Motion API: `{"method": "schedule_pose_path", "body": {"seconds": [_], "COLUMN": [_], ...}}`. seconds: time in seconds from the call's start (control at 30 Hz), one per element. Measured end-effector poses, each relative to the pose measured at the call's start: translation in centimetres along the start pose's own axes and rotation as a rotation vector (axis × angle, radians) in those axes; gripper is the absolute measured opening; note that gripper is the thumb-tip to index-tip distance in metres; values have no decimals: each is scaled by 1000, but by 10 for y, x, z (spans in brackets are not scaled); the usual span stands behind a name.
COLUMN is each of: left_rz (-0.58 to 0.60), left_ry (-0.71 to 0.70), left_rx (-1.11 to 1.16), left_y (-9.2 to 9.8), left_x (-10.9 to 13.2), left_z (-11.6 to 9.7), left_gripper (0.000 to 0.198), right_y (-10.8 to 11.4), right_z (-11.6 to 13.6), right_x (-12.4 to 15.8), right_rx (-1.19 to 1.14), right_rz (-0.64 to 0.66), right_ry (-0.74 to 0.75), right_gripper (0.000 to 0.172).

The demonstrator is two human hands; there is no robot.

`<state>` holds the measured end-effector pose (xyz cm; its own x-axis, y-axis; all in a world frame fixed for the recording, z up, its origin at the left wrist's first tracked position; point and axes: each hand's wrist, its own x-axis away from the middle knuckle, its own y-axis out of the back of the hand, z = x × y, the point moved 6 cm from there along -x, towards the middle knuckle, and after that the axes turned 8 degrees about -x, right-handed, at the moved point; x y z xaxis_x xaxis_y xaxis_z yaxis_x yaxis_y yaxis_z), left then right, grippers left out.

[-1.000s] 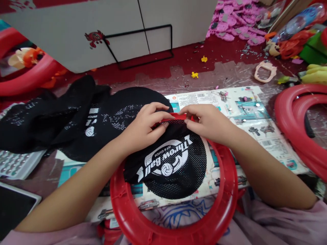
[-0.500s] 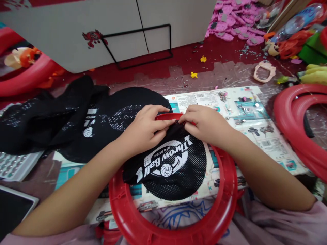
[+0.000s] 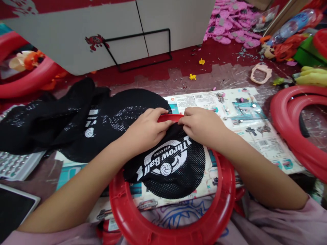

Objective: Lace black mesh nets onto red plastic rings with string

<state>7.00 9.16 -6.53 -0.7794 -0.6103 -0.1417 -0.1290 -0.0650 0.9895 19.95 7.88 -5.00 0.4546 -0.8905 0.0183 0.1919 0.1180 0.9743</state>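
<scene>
Head view: both hands at the far rim of a red ring (image 3: 226,194), black mesh piece (image 3: 189,177) under the fingertips.
Right hand (image 3: 201,124) pinches mesh edge at the rim; left hand (image 3: 149,127) beside it, fingers bent onto rim and cloth, grip unclear. Mesh, "Throw Ball" print showing, lies across the ring's opening, short of the near rim. More black mesh (image 3: 138,98) left.
</scene>
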Motion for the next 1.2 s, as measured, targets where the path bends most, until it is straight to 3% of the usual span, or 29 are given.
{"method": "schedule_pose_path", "body": {"seconds": [0.13, 0.27, 0.47, 0.53, 0.67, 0.83, 0.9, 1.0, 1.1, 1.2], "left_rz": [-7, 2, 267, 294, 147, 56, 33, 42, 102, 136], "left_ry": [40, 216, 336, 370, 395, 456, 459, 438, 402, 406], "left_rx": [61, 2, -74, -58, 168, 382, 397, 438, 490, 533], "left_y": [3, 11, 22, 27, 27, 9, 7, 7, 6, 4], "left_x": [1, 3, 14, 16, 9, 1, 1, 2, 3, 2], "left_z": [3, 17, 37, 42, 40, 34, 33, 32, 29, 26], "left_gripper": [34, 37, 55, 58, 41, 30, 29, 29, 27, 25], "right_y": [5, 13, 1, -8, -22, -20, -12, -4, -4, -6], "right_z": [1, 7, 11, 8, 7, 9, 10, 4, -1, -1], "right_x": [2, 8, 6, 2, -6, -7, -5, 0, 3, 4], "right_rx": [6, -129, -181, -164, -130, -133, -220, -543, -867, -947], "right_rz": [-62, -65, 109, 138, 104, 5, -54, -54, 50, 143], "right_ry": [23, 60, -5, -44, -67, -63, -5, -3, -18, 11], "right_gripper": [25, 25, 26, 27, 28, 21, 14, 2, 19, 32]}}
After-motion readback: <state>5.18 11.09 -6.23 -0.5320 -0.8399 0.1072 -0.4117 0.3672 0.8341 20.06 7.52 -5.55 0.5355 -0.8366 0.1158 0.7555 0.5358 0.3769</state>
